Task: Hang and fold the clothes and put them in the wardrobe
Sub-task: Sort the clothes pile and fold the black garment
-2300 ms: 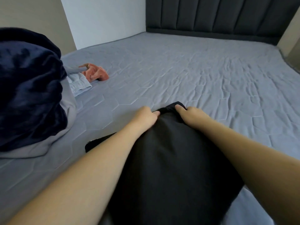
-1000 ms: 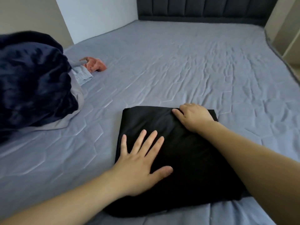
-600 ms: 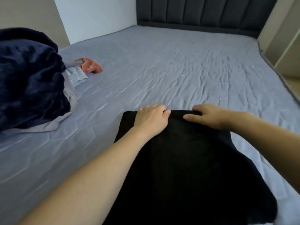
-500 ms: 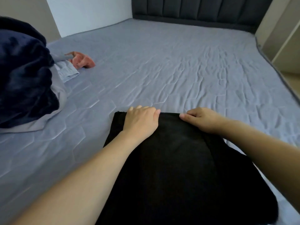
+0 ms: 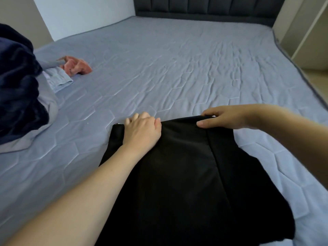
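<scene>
— What are the hands doing?

— The left hand [image 5: 142, 130] lies on the far edge of the black garment [image 5: 186, 183], fingers curled over that edge and gripping it near its far left corner. The right hand [image 5: 225, 119] pinches the same far edge further right, thumb on top of the cloth, fingers behind it.

— And the garment itself?

— It lies spread on the bed [image 5: 177, 68], running from the hands back toward the person, with a lengthwise fold line right of its middle. A small pale spot shows at its far left corner; I cannot tell what it is.

— What else is around the garment?

— Well to its left sits a heap: a dark navy blanket [image 5: 16, 89] over grey cloth [image 5: 48, 107]. Beyond the heap, far left of the garment, a light blue piece [image 5: 60, 80] lies just beside a pink cloth [image 5: 78, 67]. Far past the garment stands the dark headboard [image 5: 204, 8].
</scene>
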The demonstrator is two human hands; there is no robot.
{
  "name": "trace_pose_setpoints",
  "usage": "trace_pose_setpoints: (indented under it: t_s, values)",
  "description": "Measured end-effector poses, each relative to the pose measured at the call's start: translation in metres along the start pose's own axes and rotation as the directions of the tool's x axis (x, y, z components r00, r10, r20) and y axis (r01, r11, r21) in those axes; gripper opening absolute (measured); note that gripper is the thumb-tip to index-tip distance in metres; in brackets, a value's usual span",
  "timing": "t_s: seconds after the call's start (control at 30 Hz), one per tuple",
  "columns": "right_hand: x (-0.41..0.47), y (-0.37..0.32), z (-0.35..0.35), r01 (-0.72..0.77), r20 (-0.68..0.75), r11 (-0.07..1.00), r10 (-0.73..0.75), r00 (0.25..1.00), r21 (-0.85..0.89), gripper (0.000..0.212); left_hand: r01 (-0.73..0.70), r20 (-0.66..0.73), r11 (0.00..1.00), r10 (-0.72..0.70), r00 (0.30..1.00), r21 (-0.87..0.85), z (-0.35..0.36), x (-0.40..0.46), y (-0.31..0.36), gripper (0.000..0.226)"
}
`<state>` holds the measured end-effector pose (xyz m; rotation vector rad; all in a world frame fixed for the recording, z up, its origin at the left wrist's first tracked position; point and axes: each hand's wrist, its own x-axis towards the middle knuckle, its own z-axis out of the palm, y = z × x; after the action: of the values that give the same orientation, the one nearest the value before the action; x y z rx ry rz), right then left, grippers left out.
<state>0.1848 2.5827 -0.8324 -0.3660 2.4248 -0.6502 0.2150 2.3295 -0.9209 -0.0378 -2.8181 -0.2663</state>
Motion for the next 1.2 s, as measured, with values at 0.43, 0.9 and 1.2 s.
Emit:
trace_pose_setpoints:
  t_s: [0.43, 0.9, 1.2]
  values:
    - [0.037, 0.003, 0.038, -0.140, -0.195, 0.971, 0.102, 0.976, -0.195, 0.063, 0.064, 0.102, 0.998, -0.063, 0.993, -0.012, 0.004, 0.008, -0.010, 0.040]
    - [0.006, -0.045, 0.053, -0.505, -0.468, 0.840, 0.371, 0.802, -0.198, 0.051, 0.216, 0.262, 0.973, -0.187, 0.947, -0.086, -0.008, 0.011, -0.001, 0.043]
    - [0.009, -0.030, 0.069, -0.170, -0.411, 0.833, 0.425, 0.806, 0.527, 0.063, 0.147, 0.367, 0.984, -0.101, 0.925, -0.099, -0.013, 0.010, -0.018, 0.067]
